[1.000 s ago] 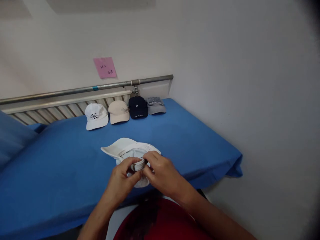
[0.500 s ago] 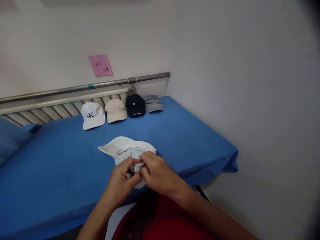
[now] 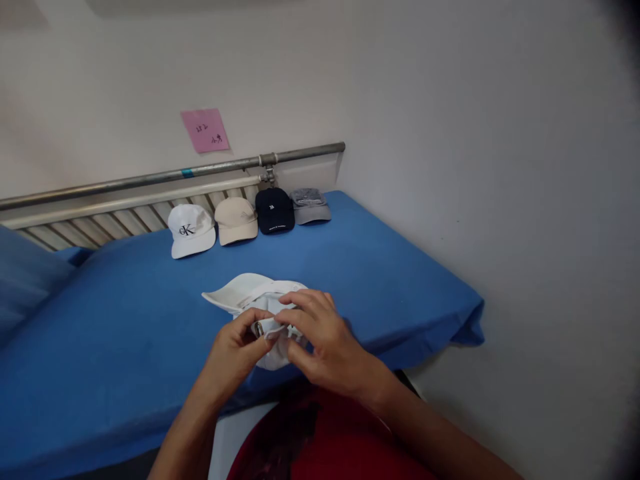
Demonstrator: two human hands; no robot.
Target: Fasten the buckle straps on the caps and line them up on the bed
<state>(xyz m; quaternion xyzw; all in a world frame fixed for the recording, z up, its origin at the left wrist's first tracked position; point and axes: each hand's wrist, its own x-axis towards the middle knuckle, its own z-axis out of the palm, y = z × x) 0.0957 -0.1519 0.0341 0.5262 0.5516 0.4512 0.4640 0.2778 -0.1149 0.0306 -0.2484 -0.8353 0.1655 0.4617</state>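
Observation:
A white cap lies upside down on the blue sheet near the bed's front edge, its brim pointing left. My left hand pinches the cap's back strap at its small metal buckle. My right hand grips the same strap from the right, fingers curled over the cap's crown. Both hands cover most of the crown.
Along the far edge stand a white cap with a black logo, a beige cap, a black cap and a grey cap. A metal rail and a pink note are on the wall. A blue pillow lies left.
My right hand has shifted up over the cap's crown and my fingers have pulled the strap so the buckle now shows by my left thumb. The cap stays in place.

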